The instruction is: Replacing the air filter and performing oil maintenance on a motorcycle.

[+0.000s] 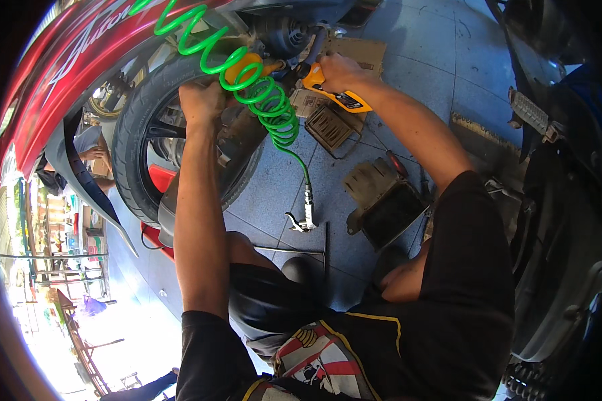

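My left hand (202,103) is curled beside the black tyre (130,144) of a red motorbike (53,73), close to its engine parts. Its fingertips are turned away from view, so what they hold is hidden. To the right, my right hand (341,72) is closed around a yellow and black hand-held object (338,95); its kind cannot be told. Between my hands is a rounded yellow piece (242,67), partly covered by a green coiled air hose (274,110). From the hose's lower end a metal blow gun (306,217) lies on the floor.
Cardboard (364,53) lies beyond a slotted dark cover (329,130). An open dark box-shaped part (391,214) sits nearer me, by a T-shaped metal bar (324,250). Another motorbike (562,220) stands at the right. Another person's hand (92,154) shows at left.
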Available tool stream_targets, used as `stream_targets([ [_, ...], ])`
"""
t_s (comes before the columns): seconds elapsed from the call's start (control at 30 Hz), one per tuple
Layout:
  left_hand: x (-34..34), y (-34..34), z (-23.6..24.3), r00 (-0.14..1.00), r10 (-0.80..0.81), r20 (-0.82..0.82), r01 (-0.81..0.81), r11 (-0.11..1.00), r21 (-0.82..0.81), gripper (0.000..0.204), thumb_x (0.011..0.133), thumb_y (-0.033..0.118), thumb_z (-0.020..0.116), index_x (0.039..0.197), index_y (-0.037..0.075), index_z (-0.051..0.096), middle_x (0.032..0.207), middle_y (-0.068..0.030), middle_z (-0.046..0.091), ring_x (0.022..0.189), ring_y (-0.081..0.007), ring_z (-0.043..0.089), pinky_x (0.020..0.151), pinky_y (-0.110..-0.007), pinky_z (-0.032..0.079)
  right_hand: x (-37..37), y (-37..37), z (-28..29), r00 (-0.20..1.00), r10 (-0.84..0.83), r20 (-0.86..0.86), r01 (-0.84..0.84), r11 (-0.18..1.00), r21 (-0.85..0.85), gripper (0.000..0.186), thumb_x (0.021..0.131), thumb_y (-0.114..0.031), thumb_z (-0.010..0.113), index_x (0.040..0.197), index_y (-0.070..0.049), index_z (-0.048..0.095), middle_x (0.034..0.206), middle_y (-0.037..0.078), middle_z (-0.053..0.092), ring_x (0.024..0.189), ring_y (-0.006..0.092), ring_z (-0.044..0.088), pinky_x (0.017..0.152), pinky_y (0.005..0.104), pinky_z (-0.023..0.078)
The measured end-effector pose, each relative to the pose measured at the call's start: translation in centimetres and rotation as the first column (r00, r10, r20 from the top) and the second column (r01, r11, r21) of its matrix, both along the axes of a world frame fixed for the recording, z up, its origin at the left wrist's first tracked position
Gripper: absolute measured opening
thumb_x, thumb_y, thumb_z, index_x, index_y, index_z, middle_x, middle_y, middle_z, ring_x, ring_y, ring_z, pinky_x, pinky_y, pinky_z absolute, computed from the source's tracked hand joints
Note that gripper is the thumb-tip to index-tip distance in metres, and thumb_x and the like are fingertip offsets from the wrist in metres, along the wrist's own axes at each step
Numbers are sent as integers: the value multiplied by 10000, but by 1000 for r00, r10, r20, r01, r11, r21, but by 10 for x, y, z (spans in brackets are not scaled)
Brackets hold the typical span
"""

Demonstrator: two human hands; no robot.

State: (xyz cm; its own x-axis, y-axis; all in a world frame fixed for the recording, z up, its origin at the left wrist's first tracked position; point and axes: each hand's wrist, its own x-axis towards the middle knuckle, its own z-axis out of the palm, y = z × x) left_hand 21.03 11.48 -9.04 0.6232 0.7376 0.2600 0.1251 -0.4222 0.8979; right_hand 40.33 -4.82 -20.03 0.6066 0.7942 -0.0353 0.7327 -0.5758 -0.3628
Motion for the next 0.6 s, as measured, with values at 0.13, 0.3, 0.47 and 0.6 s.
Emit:
stream_targets([
  [0.13, -1, 4, -1, 997, -51, 62, 53, 998, -30, 229, 779, -30, 629, 1005, -49, 661, 900, -143, 680, 694, -224, 695, 532, -338, 603, 2, 3, -1, 1000, -6, -11, 6, 1000, 12, 475, 767, -207, 711, 1189, -23, 596, 1189, 192, 629, 1107, 345, 615, 912, 438, 517],
  [0.3, -1, -6, 6, 999, -15, 31, 16, 999, -40, 160, 815, -62, 606, 945, -139, 659, 884, -202, 672, 705, -260, 693, 613, -384, 627, 4, 7, -5, 1000, -7, -19, 8, 1000, 17, 459, 763, -197, 712, 1169, -14, 602, 1171, 199, 636, 1094, 356, 620, 903, 443, 521],
  [0.47, 0, -1, 3, 998, -44, 55, 48, 996, -72, 168, 824, -50, 611, 953, -148, 657, 880, -203, 672, 709, -255, 693, 607, -371, 622, 9, 13, -15, 1000, 5, 24, -6, 998, 55, 435, 758, -196, 718, 1127, 11, 615, 1121, 215, 653, 1063, 365, 634, 880, 449, 532],
  [0.6, -1, -1, 3, 999, -44, 30, 46, 996, -77, 167, 833, -46, 604, 957, -142, 660, 886, -203, 674, 713, -252, 693, 607, -370, 622, 6, 13, -13, 1000, 1, 31, -3, 998, 69, 444, 758, -207, 724, 1125, 17, 612, 1114, 217, 654, 1059, 366, 635, 879, 451, 533],
])
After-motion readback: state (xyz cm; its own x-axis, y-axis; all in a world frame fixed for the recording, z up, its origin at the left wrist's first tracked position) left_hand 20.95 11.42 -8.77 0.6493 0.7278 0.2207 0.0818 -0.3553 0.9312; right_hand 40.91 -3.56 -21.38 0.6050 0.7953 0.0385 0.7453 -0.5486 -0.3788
